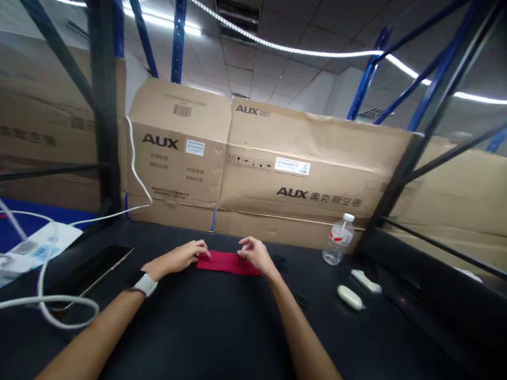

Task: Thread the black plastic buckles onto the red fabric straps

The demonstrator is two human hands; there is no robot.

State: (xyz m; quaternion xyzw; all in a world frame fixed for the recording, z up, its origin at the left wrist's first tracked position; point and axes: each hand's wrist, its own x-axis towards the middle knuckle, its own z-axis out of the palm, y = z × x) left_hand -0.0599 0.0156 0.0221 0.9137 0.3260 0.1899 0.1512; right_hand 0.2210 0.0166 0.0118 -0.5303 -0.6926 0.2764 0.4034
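The cloth lies before boxes, left of the bottle.

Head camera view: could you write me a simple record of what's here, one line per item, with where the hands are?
Surface: black tabletop
Centre: red cloth, laid out as a long strip
Left hand: fingers at the cloth's left end
Right hand: at the cloth's right part, fingers bent; grip unclear
Left wrist: watch
Far left: dark flat device, white cable
Right: upright clear bottle with white cap, two pale objects
Behind: cardboard printed AUX
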